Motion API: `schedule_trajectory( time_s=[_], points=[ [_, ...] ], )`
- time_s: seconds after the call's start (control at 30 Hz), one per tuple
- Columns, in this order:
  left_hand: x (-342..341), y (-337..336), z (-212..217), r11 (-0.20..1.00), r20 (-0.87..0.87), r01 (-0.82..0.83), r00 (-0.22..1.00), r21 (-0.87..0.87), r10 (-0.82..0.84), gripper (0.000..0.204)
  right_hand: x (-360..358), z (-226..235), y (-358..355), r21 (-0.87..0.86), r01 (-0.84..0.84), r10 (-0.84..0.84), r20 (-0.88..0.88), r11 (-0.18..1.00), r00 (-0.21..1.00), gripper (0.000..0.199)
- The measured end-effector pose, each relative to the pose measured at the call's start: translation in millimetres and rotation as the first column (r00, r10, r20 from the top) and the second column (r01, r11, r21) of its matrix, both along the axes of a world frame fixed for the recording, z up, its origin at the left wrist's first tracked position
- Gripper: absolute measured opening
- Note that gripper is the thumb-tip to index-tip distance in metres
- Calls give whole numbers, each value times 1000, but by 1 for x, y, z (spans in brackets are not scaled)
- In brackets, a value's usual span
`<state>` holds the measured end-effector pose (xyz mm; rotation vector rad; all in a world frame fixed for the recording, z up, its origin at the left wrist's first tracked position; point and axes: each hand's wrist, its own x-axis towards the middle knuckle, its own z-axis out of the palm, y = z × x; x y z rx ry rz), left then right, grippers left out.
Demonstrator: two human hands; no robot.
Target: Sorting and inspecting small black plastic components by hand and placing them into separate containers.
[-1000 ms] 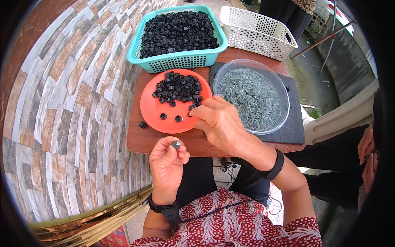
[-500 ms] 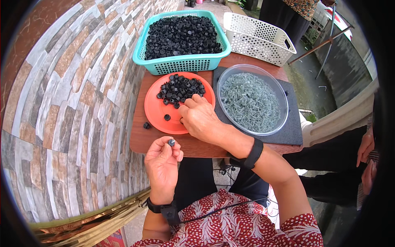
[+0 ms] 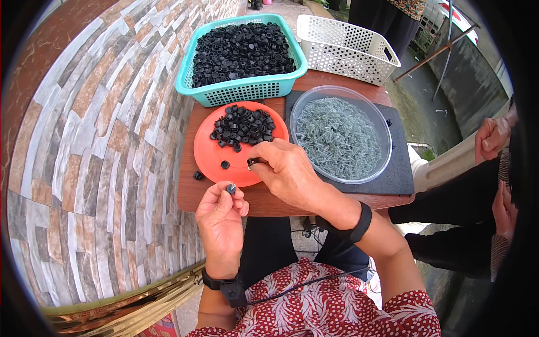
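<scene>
My left hand (image 3: 220, 219) pinches a small dark round piece with a pale tip (image 3: 231, 189) between thumb and fingertips, just off the table's near edge. Over the right rim of the orange plate (image 3: 208, 168), my right hand (image 3: 283, 171) holds a small black cap (image 3: 252, 162) between thumb and forefinger. A heap of similar black caps (image 3: 242, 126) lies on the plate's far half. One loose cap (image 3: 225, 164) sits apart from the heap, and another cap (image 3: 198, 176) rests on the wood left of the plate.
A round clear tub (image 3: 387, 147) full of small clear pieces stands on a dark mat (image 3: 401, 168) at right. Behind are a teal basket (image 3: 241, 91) heaped with black caps and a white perforated basket (image 3: 351, 63). A brick-patterned wall (image 3: 101, 140) flanks the left; a person's hands (image 3: 493, 137) show at right.
My right hand has drawn back from the cap heap toward the plate's near right rim, and a black cap now shows in its fingers. My left hand has risen slightly, still holding its piece.
</scene>
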<state>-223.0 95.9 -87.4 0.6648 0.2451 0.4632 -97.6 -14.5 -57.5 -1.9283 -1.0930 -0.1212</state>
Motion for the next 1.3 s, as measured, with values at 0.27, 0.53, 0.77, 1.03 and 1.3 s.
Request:
schedule_trajectory(
  time_s=[0.27,0.53,0.77,1.03,1.3],
  points=[
    [28,-43,16,993,52,118,992,-1,-118,19,-46,0,-47,296,242,-171,-246,924,954,21],
    [35,-79,21,979,93,199,975,35,-201,20,-49,-7,-83,500,282,-16,-472,819,881,17],
    [41,-90,28,962,65,250,964,109,-258,22,-40,5,-104,628,314,330,-694,712,640,28],
    [46,-103,41,925,-27,308,951,224,-310,17,-25,0,-136,630,374,475,-768,680,429,19],
    [43,-114,54,856,-61,196,980,478,-190,18,-26,-6,-149,702,423,721,-677,572,148,25]
  ],
)
